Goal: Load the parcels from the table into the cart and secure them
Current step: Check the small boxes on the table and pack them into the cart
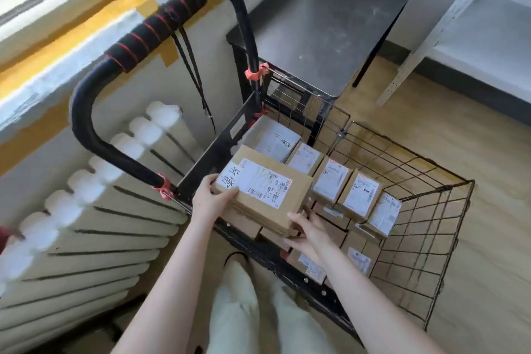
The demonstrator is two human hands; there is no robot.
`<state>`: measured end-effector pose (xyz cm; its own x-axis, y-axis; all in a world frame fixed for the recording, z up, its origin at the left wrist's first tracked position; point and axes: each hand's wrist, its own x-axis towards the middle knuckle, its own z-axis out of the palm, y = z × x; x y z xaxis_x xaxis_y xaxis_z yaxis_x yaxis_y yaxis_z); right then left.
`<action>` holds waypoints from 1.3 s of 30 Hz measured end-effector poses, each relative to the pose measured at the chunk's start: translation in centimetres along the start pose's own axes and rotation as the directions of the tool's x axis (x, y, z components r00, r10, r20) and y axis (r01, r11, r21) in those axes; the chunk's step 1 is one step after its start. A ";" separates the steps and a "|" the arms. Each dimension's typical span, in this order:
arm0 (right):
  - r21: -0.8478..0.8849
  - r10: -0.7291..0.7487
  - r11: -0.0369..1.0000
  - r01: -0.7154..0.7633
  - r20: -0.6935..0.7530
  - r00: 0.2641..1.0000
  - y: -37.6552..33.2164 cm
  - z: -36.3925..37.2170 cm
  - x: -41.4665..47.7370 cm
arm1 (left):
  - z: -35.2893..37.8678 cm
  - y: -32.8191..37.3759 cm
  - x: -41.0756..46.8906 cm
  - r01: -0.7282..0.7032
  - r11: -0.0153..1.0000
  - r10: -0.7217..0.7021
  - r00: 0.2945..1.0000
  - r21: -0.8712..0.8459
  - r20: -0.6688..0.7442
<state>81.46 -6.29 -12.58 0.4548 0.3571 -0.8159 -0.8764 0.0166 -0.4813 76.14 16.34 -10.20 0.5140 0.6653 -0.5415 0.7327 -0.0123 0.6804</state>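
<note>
My left hand (211, 198) grips the end of a flat cardboard parcel (297, 201) nearest the cart's handle (86, 112), thumb lying across the top corner and fingers curled round the edge. My right hand (309, 234) holds the opposite near corner, thumb on the top edge and fingers tucked underneath, where I cannot see them. Both forearms reach in over the near rail of the cart (218, 146), and the parcel sits level over the basket's handle end, above the load.

Under it, a row of smaller boxes (360, 191) runs along the middle of the basket toward the wire end, with more stacked below; the held parcel and my right wrist cover several.

The parcel's white label (253, 181) carries large handwritten characters at my left thumb, plus barcodes and small print too blurred to read. The other boxes' labels are just as illegible.

A dark cord (192, 66) hangs from the handle. Beyond the cart's far corner stands the grey tabletop (330, 23); beside the handle is a white radiator (100, 224).
</note>
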 end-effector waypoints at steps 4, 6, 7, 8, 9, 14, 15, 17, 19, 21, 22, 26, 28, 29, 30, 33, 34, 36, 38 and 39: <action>0.022 0.090 0.996 -0.090 -0.028 0.996 1.4 -0.3 5.1 | 1.2 -1.7 5.5 0.077 0.991 -0.088 0.991 0.109 0.099; 0.039 0.137 0.990 -0.135 -0.039 0.990 2.0 -0.3 7.4 | 2.3 -2.7 8.0 0.139 0.985 -0.147 0.986 0.098 0.083; 0.052 0.161 0.986 -0.159 -0.040 0.986 2.3 -0.3 8.4 | 3.0 -3.1 9.1 0.166 0.982 -0.173 0.983 0.093 0.068; 0.063 0.180 0.982 -0.178 -0.040 0.983 2.5 -0.3 9.3 | 3.5 -3.5 10.1 0.202 0.975 -0.208 0.977 0.095 0.057; 0.073 0.193 0.979 -0.190 -0.040 0.980 2.8 -0.4 10.2 | 4.0 -3.8 11.2 0.231 0.968 -0.237 0.970 0.096 0.055; 0.113 0.206 0.973 -0.200 -0.052 0.977 3.6 -0.2 15.3 | 6.0 -6.5 17.0 0.325 0.939 -0.333 0.940 0.115 0.068; 0.117 0.213 0.972 -0.206 -0.050 0.976 3.7 0.1 16.3 | 6.3 -6.9 18.1 0.316 0.940 -0.326 0.943 0.129 0.061; 0.127 0.214 0.970 -0.207 -0.047 0.976 3.9 0.5 17.9 | 6.9 -7.4 20.1 0.308 0.945 -0.313 0.949 0.108 0.039; 0.157 0.213 0.967 -0.202 -0.060 0.975 4.0 0.9 19.5 | 7.5 -7.5 21.7 0.322 0.945 -0.324 0.946 0.049 0.023; 0.166 0.209 0.966 -0.196 -0.060 0.976 4.2 1.1 20.8 | 8.1 -7.4 22.7 0.385 0.922 -0.384 0.923 -0.040 0.025; 0.148 0.200 0.970 -0.191 -0.049 0.979 4.4 1.2 21.4 | 8.5 -7.5 22.9 0.421 0.902 -0.419 0.907 -0.098 0.042; 0.052 0.161 0.986 -0.157 -0.082 0.984 5.1 1.5 23.6 | 9.6 -7.7 23.0 0.464 0.870 -0.461 0.885 -0.167 0.055; 0.017 0.125 0.992 -0.124 -0.128 0.984 5.2 1.8 24.3 | 9.8 -7.9 23.1 0.471 0.860 -0.468 0.881 -0.195 0.066; -0.003 0.106 0.994 -0.108 -0.152 0.983 5.2 1.9 24.7 | 9.9 -7.9 23.2 0.480 0.853 -0.475 0.877 -0.205 0.074; -0.022 0.087 0.995 -0.092 -0.177 0.980 5.2 1.9 25.1 | 9.9 -7.8 23.2 0.486 0.847 -0.480 0.873 -0.214 0.085; -0.100 0.021 0.994 -0.053 -0.290 0.957 5.1 1.8 26.7 | 10.0 -7.4 23.2 0.500 0.831 -0.489 0.865 -0.245 0.107; -0.120 -0.004 0.992 -0.036 -0.319 0.948 5.0 1.6 27.3 | 10.1 -7.4 23.3 0.500 0.828 -0.491 0.865 -0.255 0.104; -0.138 -0.032 0.990 -0.016 -0.338 0.941 4.9 1.4 28.2 | 10.1 -7.5 23.4 0.498 0.823 -0.490 0.866 -0.273 0.102; -0.148 -0.037 0.989 -0.013 -0.333 0.942 4.7 1.2 28.5 | 10.1 -7.6 23.7 0.503 0.789 -0.492 0.861 -0.353 0.128; -0.149 -0.045 0.989 -0.005 -0.331 0.943 4.6 1.2 28.6 | 10.1 -7.4 23.8 0.509 0.758 -0.496 0.856 -0.408 0.146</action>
<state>90.21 5.12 -37.75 0.5203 0.0271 -0.8536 -0.8454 -0.1251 -0.5193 87.40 24.72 -33.11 0.1421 0.4665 -0.8730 0.6349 0.6337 0.4420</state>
